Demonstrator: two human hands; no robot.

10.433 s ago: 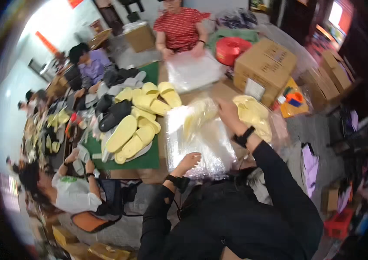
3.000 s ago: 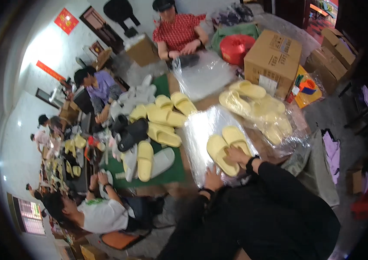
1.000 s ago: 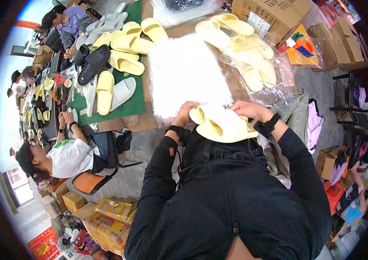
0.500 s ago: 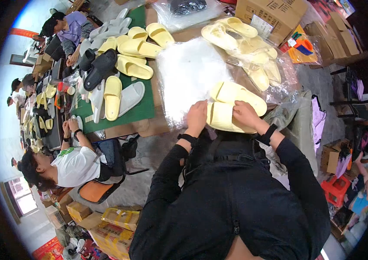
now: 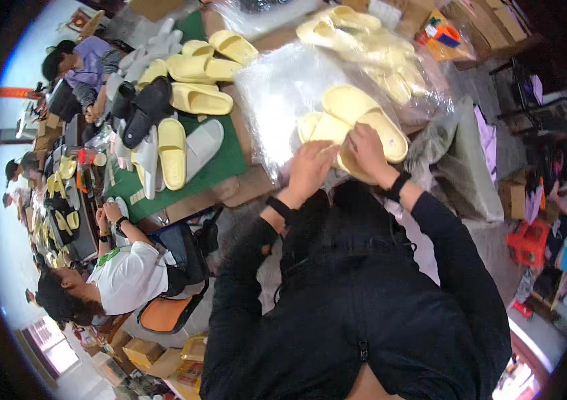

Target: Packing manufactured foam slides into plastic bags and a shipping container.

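Both my hands hold a pair of pale yellow slide sandals (image 5: 353, 117) pressed together over a stack of clear plastic bags (image 5: 283, 87) on the table. My left hand (image 5: 310, 170) grips the nearer sandal at its left side. My right hand (image 5: 365, 148) rests on the upper sandal's strap. Both wrists wear black bands above black sleeves.
A heap of bagged yellow sandals (image 5: 377, 53) lies at the far right. Loose yellow, black and white sandals (image 5: 177, 113) cover a green mat (image 5: 220, 167) to the left. A person in a white shirt (image 5: 130, 277) sits at my left; another in purple (image 5: 87, 67) sits farther off.
The two sandals have come up from near my body onto the plastic bags, now stacked together. My head has tilted, shifting the table closer and upward in view.
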